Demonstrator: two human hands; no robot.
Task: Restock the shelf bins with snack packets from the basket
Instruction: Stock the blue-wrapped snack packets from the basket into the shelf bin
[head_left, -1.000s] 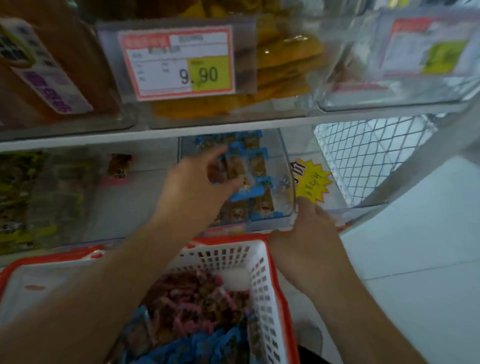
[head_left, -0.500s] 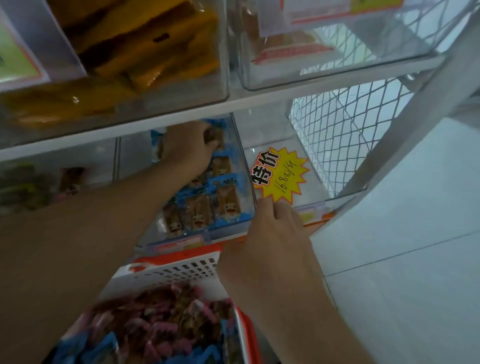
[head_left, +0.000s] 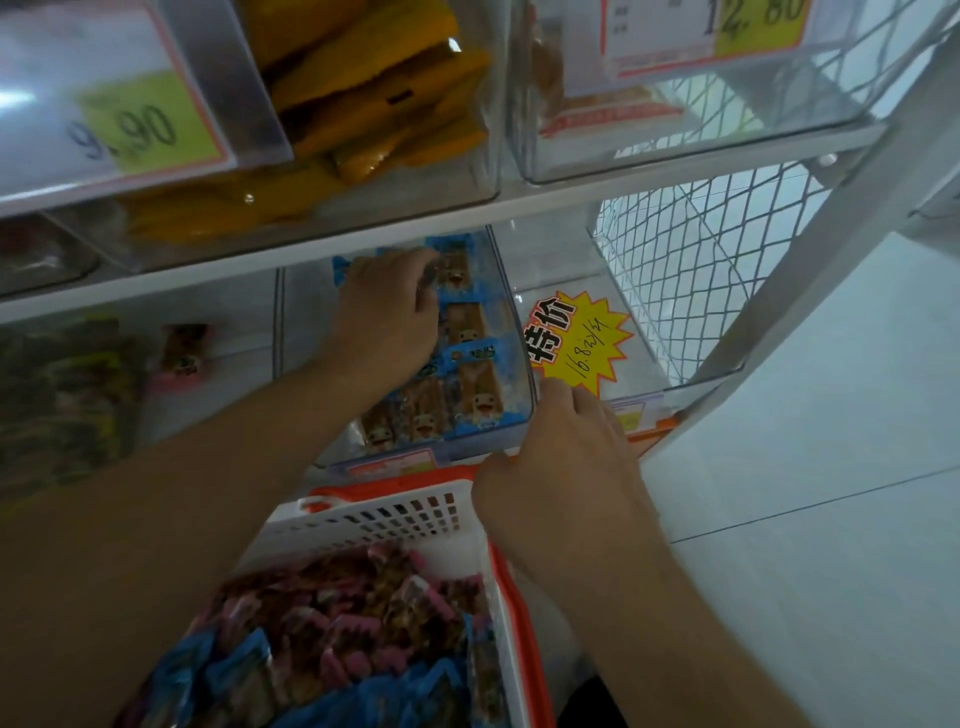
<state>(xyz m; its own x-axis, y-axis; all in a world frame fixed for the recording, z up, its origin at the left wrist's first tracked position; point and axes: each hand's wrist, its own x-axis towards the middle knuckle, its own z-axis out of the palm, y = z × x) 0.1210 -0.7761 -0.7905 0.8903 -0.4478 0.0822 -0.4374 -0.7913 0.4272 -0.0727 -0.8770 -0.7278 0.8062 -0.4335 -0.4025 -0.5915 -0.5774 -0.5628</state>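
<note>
Clear glossy plastic bin (head_left: 519, 332), perforated matt plastic basket (head_left: 395, 514), shiny foil packets (head_left: 467, 384), smooth floor tiles (head_left: 805, 545)

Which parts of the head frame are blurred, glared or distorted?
Head view: near yellow-and-white 9.90 price tag smeared; glare specks on orange packets behind clear plastic; white shelf edge bows from wide-angle; blue snack packets in the clear bin and yellow starburst sign reasonably sharp.

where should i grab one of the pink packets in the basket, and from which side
Pinch a crimped end of a pink packet on top of the pile, coming straight down through the basket's open top. They lie loose and jumbled, and the walls block any approach from the side.
</note>
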